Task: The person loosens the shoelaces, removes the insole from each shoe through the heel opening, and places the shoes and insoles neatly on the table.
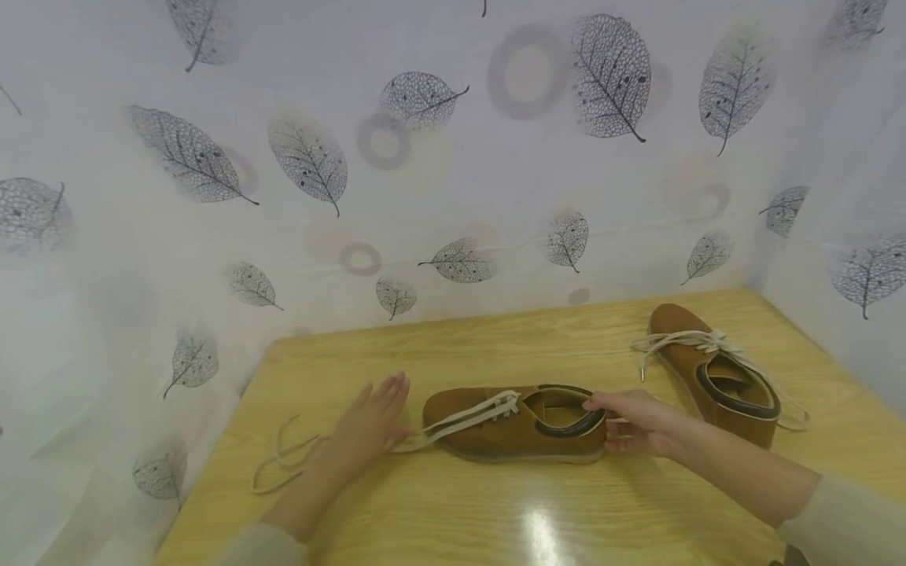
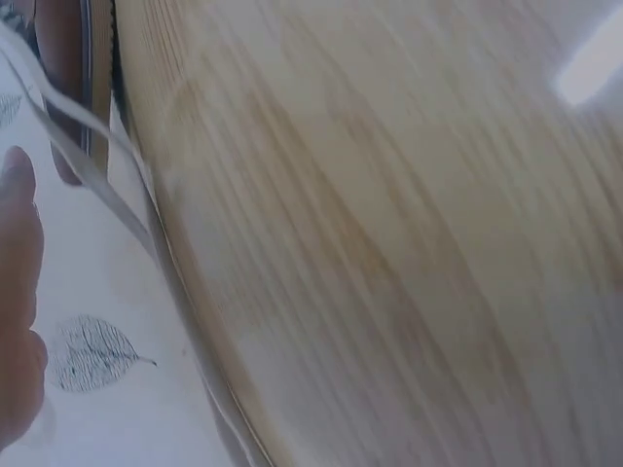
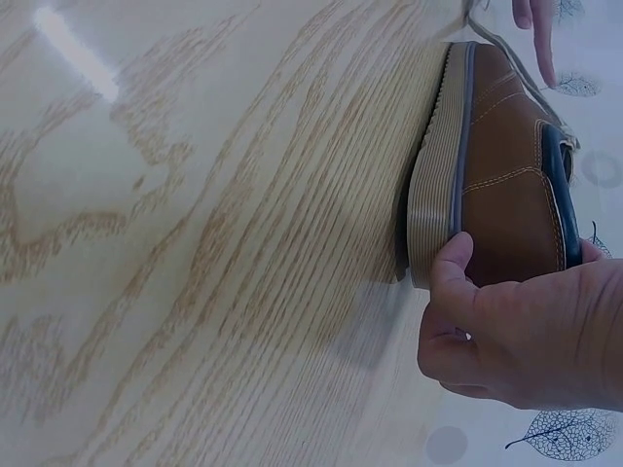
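Right hand point(image 1: 633, 420) has the shoe point(image 1: 488, 437) by the heel: thumb at the rim of the collar point(image 1: 569, 428), fingers low against the back, a narrow pinch rather than a full wrap. Left hand point(image 1: 371, 420) is off the toe end, fingers straight, gripping nothing we can see; whether it touches the lace point(image 1: 453, 430) we can't tell. Shoe's mid-table point(image 1: 460, 519), sole down, toe toward the left hand; second shoe point(image 1: 739, 420) sits beyond the right forearm. Can't tell if the heel is lifted slightly. Handling, our guess: light enough for one hand, firm at heel and sole, some give in the upper, collar squashy. Not fragile; smooth upper might slide under a loose pinch. We'd take the heel low by the sole, or hook the collar to steady it. Lace looks limp, will go wherever it's pulled, so we'd pinch it near the eyelets, not out at the tail. Looks: brown leather-like upper, pale stitching, dark padded collar, ribbed light sole point(image 3: 434, 195) with a dark line above it, off-white lace trailing over the toe, its loose end curling on the table past the left hand
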`<state>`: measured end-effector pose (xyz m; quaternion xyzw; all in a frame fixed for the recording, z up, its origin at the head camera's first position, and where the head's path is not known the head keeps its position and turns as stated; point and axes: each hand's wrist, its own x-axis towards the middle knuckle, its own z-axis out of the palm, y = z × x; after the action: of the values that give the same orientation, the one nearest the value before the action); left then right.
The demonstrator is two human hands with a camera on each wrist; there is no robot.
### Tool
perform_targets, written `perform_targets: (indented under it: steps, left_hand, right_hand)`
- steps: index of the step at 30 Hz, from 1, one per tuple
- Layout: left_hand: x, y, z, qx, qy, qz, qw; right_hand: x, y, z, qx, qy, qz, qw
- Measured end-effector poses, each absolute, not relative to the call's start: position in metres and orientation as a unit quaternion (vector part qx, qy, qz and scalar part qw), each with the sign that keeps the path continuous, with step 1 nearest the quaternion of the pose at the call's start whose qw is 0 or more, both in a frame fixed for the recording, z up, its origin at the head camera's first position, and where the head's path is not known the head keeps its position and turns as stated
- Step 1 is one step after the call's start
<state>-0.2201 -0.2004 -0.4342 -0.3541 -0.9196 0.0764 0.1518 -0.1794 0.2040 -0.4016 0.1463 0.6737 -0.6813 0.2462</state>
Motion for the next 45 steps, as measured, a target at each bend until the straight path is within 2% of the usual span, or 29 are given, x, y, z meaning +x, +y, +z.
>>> perform_targets:
  steps: [4,10,16,19,23,27,30,33,36,39,45]
  left_hand:
    - [-0.220,-0.180,-0.434,-0.383,-0.894,0.095,0.212]
    - [-0.217,-0.148,-0.435,-0.417,-0.877,0.078,0.225]
    - [-0.210,-0.122,-0.434,-0.493,-0.809,-0.071,0.312]
    - [-0.204,-0.111,-0.432,-0.514,-0.776,-0.163,0.328]
    - [-0.194,-0.097,-0.424,-0.483,-0.778,-0.325,0.237]
    - [-0.187,-0.084,-0.414,-0.350,-0.778,-0.521,0.020]
    - [-0.188,-0.077,-0.409,-0.204,-0.712,-0.657,-0.143]
    - [-0.192,-0.074,-0.407,-0.094,-0.633,-0.731,-0.236]
    - [-0.196,-0.074,-0.407,-0.020,-0.590,-0.757,-0.280]
    - [-0.199,-0.073,-0.408,0.026,-0.569,-0.766,-0.298]
    - [-0.204,-0.063,-0.410,0.034,-0.597,-0.746,-0.294]
  right_hand:
    - [-0.180,0.205,-0.401,0.145,0.673,-0.683,0.245]
    - [-0.179,0.205,-0.403,0.143,0.676,-0.679,0.247]
    - [-0.179,0.205,-0.405,0.141,0.677,-0.679,0.247]
    - [-0.179,0.204,-0.404,0.141,0.676,-0.680,0.248]
    - [-0.178,0.204,-0.402,0.142,0.676,-0.679,0.249]
    - [-0.179,0.205,-0.401,0.144,0.675,-0.680,0.249]
    - [-0.179,0.204,-0.401,0.144,0.675,-0.679,0.250]
    - [-0.180,0.204,-0.401,0.141,0.675,-0.679,0.250]
    - [-0.180,0.204,-0.402,0.139,0.675,-0.680,0.251]
    - [-0.180,0.204,-0.403,0.137,0.676,-0.679,0.251]
    - [-0.181,0.207,-0.404,0.139,0.682,-0.675,0.247]
